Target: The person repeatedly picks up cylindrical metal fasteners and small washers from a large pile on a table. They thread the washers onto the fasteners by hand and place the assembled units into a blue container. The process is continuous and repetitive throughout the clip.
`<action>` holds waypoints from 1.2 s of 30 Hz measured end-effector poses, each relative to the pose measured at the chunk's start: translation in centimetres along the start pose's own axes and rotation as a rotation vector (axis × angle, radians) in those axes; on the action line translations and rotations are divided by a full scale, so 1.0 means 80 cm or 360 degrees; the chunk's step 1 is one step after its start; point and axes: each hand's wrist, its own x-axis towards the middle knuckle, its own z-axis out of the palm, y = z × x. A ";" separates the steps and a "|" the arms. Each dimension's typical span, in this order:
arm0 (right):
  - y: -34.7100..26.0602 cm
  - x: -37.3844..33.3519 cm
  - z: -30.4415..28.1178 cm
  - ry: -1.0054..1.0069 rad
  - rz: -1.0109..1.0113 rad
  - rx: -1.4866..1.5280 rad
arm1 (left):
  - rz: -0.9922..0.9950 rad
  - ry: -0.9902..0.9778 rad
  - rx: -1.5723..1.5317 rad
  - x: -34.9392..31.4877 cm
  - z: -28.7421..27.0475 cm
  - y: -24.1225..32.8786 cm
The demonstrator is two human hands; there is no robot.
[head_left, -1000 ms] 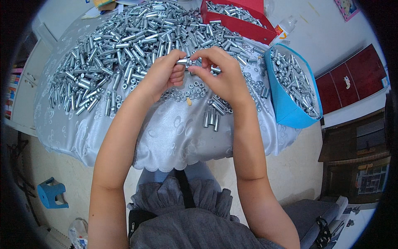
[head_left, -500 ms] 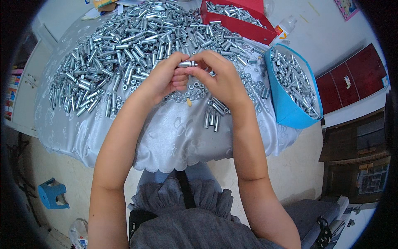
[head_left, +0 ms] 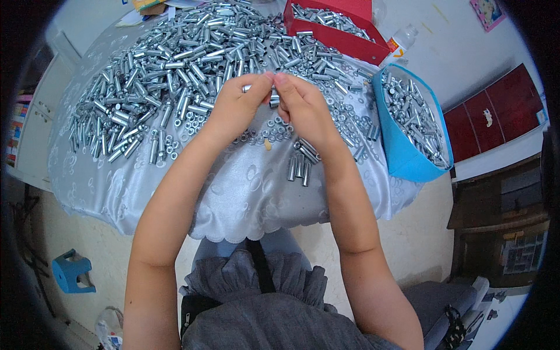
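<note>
My left hand point(head_left: 238, 109) is closed around a silver sleeve anchor bolt point(head_left: 247, 88); only a short bit of its metal shows between the fingers. My right hand point(head_left: 304, 112) pinches against the left thumb at the bolt's other end, and both sets of fingertips hide what lies between them. Under and behind the hands spreads a large heap of metal sleeves and anchor bolts point(head_left: 192, 73). Loose nuts and washers point(head_left: 274, 129) lie just in front of it. A few short sleeves point(head_left: 299, 168) stand together beside my right wrist.
A blue fabric bin point(head_left: 408, 166) of anchor bolts sits at the table's right edge. Behind it are a red box point(head_left: 338, 42) with more metal parts and a plastic bottle point(head_left: 402, 42). A shiny white tablecloth point(head_left: 256, 198) covers the table. A blue stool point(head_left: 73, 273) stands on the floor at left.
My fingertips have come together over the bolt, covering the part that showed between the hands. The right hand has turned, its fingers now curled in. The heap looks the same.
</note>
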 end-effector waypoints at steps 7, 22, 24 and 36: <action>0.001 0.009 -0.021 0.0536 -0.0199 0.0161 | -0.0226 -0.0309 0.0184 -0.003 -0.007 0.024; -0.001 0.010 -0.035 0.0777 -0.0268 0.0242 | -0.0150 0.0723 -0.0726 0.028 -0.037 0.015; 0.000 0.010 -0.034 0.0759 -0.0263 0.0202 | -0.0267 0.0818 -0.0814 0.026 -0.045 0.011; 0.026 0.003 -0.025 0.0335 -0.0238 -0.1167 | -0.0050 0.0478 0.0043 0.018 -0.023 -0.015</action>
